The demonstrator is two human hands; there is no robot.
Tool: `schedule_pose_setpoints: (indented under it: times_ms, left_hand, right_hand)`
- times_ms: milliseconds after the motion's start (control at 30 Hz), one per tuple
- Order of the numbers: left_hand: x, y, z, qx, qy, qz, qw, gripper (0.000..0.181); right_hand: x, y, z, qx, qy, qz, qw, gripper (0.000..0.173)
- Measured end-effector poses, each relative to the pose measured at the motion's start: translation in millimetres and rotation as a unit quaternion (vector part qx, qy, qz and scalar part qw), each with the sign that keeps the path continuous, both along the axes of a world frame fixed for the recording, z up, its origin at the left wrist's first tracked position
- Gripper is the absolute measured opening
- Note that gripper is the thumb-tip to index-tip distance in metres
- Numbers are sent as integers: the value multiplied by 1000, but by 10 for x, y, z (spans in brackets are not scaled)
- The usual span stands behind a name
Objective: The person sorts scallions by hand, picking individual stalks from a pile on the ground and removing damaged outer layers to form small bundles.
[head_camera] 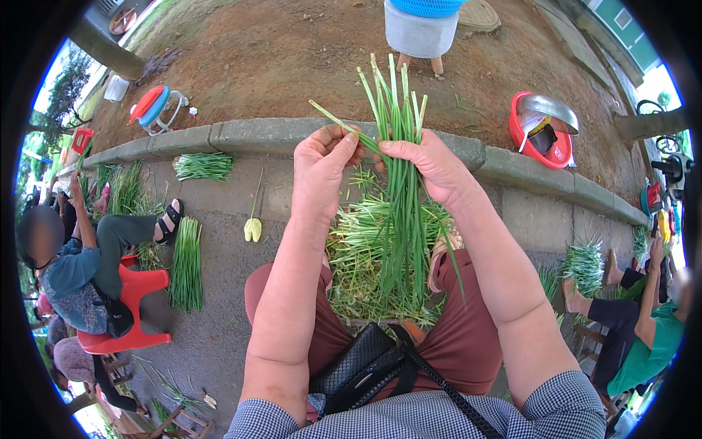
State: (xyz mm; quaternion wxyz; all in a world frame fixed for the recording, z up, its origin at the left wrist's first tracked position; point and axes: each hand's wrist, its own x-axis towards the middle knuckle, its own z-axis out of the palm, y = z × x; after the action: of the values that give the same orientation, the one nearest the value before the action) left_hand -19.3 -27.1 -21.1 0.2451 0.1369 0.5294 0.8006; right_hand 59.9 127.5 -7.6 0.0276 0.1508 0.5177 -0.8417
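My right hand grips a bunch of long green stalks, likely garlic chives, around its upper part. Their pale cut ends point away from me, and the dark green leaves hang down towards my lap. Just left of the bunch, my left hand pinches a single stalk between thumb and fingers; its pale end sticks out to the upper left. Below both hands, between my knees, lies a heap of loose stalks and trimmings. The bunch hides part of this heap.
A concrete kerb runs across in front. Beyond it stand a white bucket and a red basin. Tied-looking bundles of greens lie at left. People sit on both sides, one on a red plastic stool. A black bag rests on my lap.
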Motion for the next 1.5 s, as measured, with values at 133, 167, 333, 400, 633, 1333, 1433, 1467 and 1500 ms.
schedule_pose_setpoints:
  times_ms: [133,167,333,400,633,1333,1433,1467,1500]
  left_hand:
    - [7,10,13,-15,2,6,1000,13]
    - [10,14,18,-19,6,8,1000,13]
    - [6,1,6,-9,7,-6,1000,12]
    - [9,-1,5,-4,6,-7,1000,12]
    - [3,-6,19,-20,7,10,1000,14]
    - [76,63,103,-180,176,86,964,21]
    - [74,79,49,-226,267,124,929,20]
    - [74,76,54,-230,265,125,928,19]
    - [74,76,55,-233,264,126,927,18]
  right_hand:
    - [8,14,-26,27,12,2,1000,25]
    - [8,23,-42,36,16,5,999,25]
    - [10,1,-34,56,33,-17,998,28]
    - [2,12,-57,69,37,-19,997,28]
    - [0,-4,-52,74,37,-18,996,28]
    - [-7,-22,-65,99,15,-24,995,17]
    - [-4,-57,-72,142,48,-28,988,18]
    - [-4,-67,-71,153,51,-26,987,18]
    - [-3,-70,-71,165,54,-25,985,18]
